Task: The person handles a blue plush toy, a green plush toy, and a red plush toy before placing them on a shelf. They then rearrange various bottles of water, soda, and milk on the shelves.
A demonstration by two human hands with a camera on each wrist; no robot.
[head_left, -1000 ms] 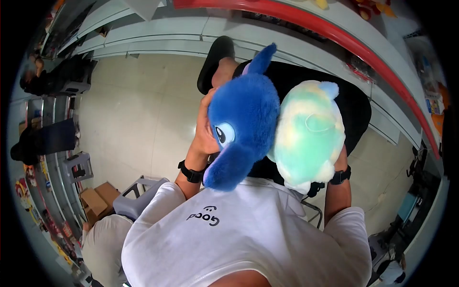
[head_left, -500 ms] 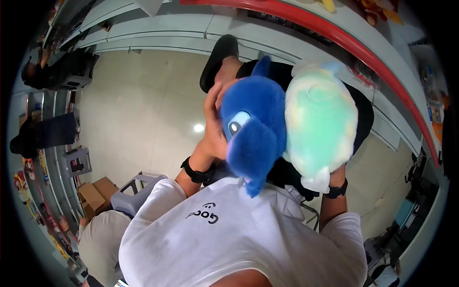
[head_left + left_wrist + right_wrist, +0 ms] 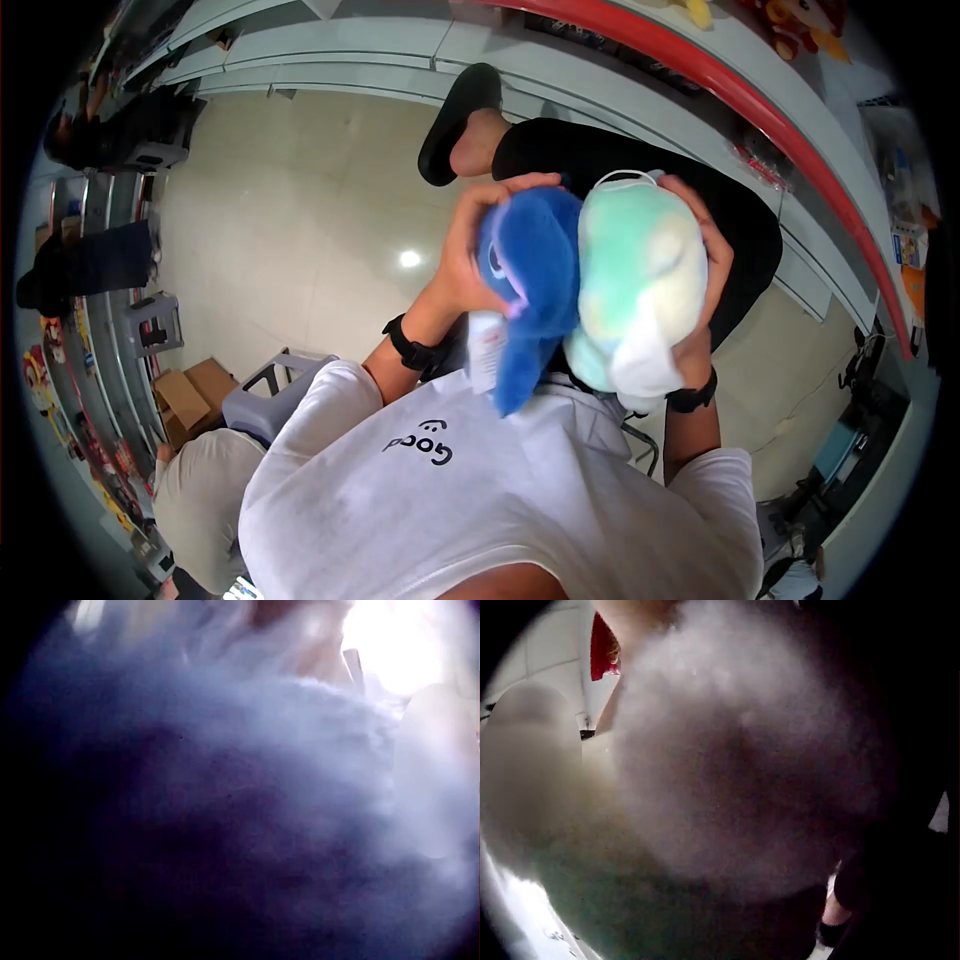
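Note:
My left hand [image 3: 462, 250] holds a blue plush toy [image 3: 545, 265] by its outer side, fingers spread over the top. Part of the toy's eye shows beside the thumb, and a long ear hangs toward the shirt. A white tag [image 3: 487, 355] sticks out below it. On the other side, my right hand [image 3: 716, 265] curls round a mint-green and cream plush toy [image 3: 640, 265] with a white loop [image 3: 628, 175] on top. Side by side above the lap, the toys meet. Blurred bluish fur [image 3: 247, 772] fills the left wrist view; pale fur [image 3: 735, 750] fills the right one.
Ahead, white shelving [image 3: 390, 45] with a red edge [image 3: 700, 75] curves round the knee. A grey stool [image 3: 265, 395] and an opened cardboard box [image 3: 195, 395] stand at the left on the tiled floor [image 3: 310, 220]. Other people sit along the far left shelves.
The blue toy has turned, so its eye is mostly hidden and its tag shows. The green toy has rotated and come left and lower; the right hand's fingers now show along its side.

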